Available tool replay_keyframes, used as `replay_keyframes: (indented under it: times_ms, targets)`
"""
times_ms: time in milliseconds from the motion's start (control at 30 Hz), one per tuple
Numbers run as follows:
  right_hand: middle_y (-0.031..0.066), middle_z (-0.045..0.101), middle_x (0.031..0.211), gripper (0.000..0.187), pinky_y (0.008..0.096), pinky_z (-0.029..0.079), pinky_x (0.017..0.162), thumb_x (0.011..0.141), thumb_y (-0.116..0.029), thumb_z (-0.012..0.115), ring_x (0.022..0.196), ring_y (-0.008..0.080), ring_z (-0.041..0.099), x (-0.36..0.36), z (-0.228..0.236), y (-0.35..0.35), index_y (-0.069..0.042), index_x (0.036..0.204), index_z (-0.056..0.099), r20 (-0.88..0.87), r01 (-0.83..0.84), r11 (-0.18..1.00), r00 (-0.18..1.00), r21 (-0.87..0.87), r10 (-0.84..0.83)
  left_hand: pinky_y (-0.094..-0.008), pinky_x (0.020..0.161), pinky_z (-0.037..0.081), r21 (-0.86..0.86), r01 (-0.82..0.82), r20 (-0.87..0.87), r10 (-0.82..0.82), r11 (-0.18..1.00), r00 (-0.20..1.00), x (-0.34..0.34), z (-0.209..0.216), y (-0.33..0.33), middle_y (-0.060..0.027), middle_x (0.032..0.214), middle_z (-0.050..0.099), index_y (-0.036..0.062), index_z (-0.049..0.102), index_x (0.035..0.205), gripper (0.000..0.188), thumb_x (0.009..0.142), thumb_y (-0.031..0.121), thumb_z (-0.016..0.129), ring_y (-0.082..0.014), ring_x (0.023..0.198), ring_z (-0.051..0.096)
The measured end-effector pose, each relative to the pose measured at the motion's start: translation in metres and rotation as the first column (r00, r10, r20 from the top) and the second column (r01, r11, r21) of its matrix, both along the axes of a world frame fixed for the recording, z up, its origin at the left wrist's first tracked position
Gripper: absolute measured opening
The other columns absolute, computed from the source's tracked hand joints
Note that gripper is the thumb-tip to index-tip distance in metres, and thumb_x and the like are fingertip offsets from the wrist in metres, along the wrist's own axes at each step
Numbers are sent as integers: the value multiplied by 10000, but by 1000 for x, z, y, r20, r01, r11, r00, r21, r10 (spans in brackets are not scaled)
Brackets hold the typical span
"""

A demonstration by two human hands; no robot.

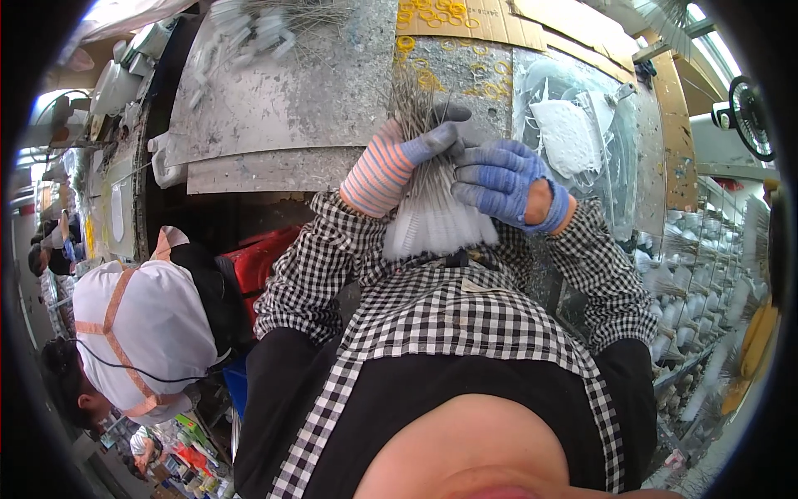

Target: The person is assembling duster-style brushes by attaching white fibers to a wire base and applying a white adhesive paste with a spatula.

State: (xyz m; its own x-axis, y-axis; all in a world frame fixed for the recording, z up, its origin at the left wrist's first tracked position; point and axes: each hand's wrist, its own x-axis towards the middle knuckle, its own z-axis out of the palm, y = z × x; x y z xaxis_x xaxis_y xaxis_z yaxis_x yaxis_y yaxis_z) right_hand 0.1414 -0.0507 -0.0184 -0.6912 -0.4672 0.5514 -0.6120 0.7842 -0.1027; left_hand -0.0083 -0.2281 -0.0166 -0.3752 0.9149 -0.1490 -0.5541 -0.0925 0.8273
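Note:
A bundle of white-bristled brushes with twisted wire stems (pixel 436 224) hangs in front of my chest, bristles toward me and bare wire ends pointing away. My left hand (pixel 391 166), in a pink-and-grey striped glove with dark fingertips, wraps round the stems, thumb across them. Against the right side of the same stems, the curled fingers of my right hand (pixel 507 185) grip, in a blue glove with a hole that bares skin at the back. Some fingertips are hidden behind the wires. Yellow rings (pixel 424 79) lie beyond the wire ends on the table.
White paste (pixel 567 137) sits on a smeared sheet at right, a flat scraper (pixel 603 116) beside it. More wire brushes (pixel 266 33) lie at far left on a grey board (pixel 241 100). Racks of brushes (pixel 698 291) stand at right. A co-worker in white (pixel 141 333) sits at left.

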Motion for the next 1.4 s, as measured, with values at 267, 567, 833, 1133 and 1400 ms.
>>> replay_keyframes:
  times_ms: [267, 567, 833, 1133, 1400]
  targets:
    - [151, 626, 1341, 355, 442, 443, 1081, 935, -176, 619, 1253, 329, 578, -47, 131, -18, -77, 1273, 658, -273, 170, 962, 935, -213, -225, -302, 908, 557, 666, -151, 155, 63, 731, 986, 6, -35, 69, -70, 1145, 672, 17, 556, 1297, 309, 1022, 143, 614, -137, 1018, 650]
    - [129, 626, 1349, 419, 400, 433, 1089, 987, -386, 585, 1277, 293, 568, -80, 109, -29, -171, 1342, 643, -114, 226, 974, 967, -23, -228, -340, 976, 532, 466, -188, 454, -51, 865, 890, -5, -115, 107, -115, 1261, 612, 43, 471, 1403, 412, 1038, 224, 535, -168, 1141, 607]
    - [143, 651, 1320, 633, 451, 405, 1122, 1007, -603, 443, 1236, 311, 601, -99, 91, -27, -114, 1368, 619, -88, 146, 989, 985, -32, -149, -341, 957, 535, 483, -154, 371, -42, 862, 928, -5, -76, 96, -111, 1232, 627, 44, 478, 1396, 523, 969, 274, 674, -173, 1107, 617]
    - [215, 423, 1539, 1340, 451, 435, 1139, 568, -420, 992, 1373, 320, 491, -87, 49, 7, -109, 1609, 208, 316, 236, 685, 949, -690, -8, -276, 789, 568, 427, -309, -385, 480, 850, 789, -11, 27, 65, -73, 1076, 656, 53, 538, 1270, 348, 970, 127, 699, -152, 966, 664]
    - [220, 695, 1136, 946, 418, 534, 952, 703, -406, 881, 1047, 353, 681, -93, 47, -2, -65, 1464, 433, 582, 381, 811, 811, -444, -63, -312, 735, 571, 786, -298, -556, 830, 542, 42, -58, 56, 53, -67, 933, 705, 59, 652, 1165, 327, 858, -23, 727, -170, 815, 683]
